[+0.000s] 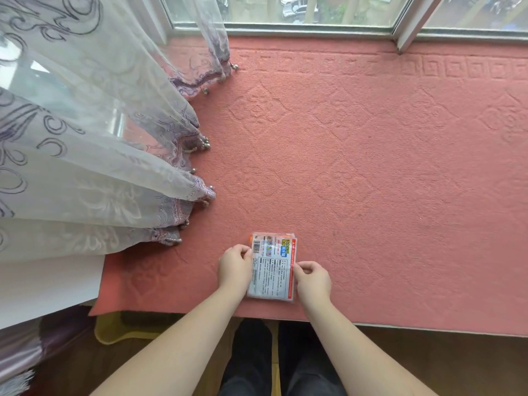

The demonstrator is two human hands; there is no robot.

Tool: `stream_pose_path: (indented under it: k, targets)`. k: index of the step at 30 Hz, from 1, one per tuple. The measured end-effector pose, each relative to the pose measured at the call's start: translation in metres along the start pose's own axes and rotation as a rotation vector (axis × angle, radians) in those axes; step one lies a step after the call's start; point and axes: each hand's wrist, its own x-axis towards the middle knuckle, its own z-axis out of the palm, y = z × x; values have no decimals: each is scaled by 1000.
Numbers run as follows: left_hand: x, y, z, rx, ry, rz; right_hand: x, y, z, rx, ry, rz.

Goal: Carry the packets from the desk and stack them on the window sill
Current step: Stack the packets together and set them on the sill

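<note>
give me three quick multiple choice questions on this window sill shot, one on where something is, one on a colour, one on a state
1. Where does the packet stack lie?
A. near the sill's front edge
B. against the window frame
C. under the curtain

2. What colour is the sill covering?
A. green
B. salmon pink
C. white

3. How do the hands meet the stack?
A. both are lifted clear
B. only one touches
C. left hand and right hand flank its sides

Answers: 1 A, it sits by the near edge; 2 B, pink embossed mat; 3 C, fingers touch both long edges.

Salmon-pink mat embossed with diamond motifs plus a Greek-key border. Sheer white curtain swirled in purple-grey. White packet with black print, red edge, yellow-blue label.
</note>
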Motion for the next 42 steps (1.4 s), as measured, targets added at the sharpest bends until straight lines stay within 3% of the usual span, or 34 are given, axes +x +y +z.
stream_pose_path:
  k: [14,18,31,42]
  targets:
    - [2,-5,8,-88,58,21,7,2,3,-173,95,-67]
    - [1,-5,10,-117,127,-49,7,4,6,-188,100,-83]
    - [-18,1,11,-55,46,-10,-7,11,17,-248,0,-240]
    - [-33,-4,-7,-127,-22,34,-25,7,3,-237,-58,-262]
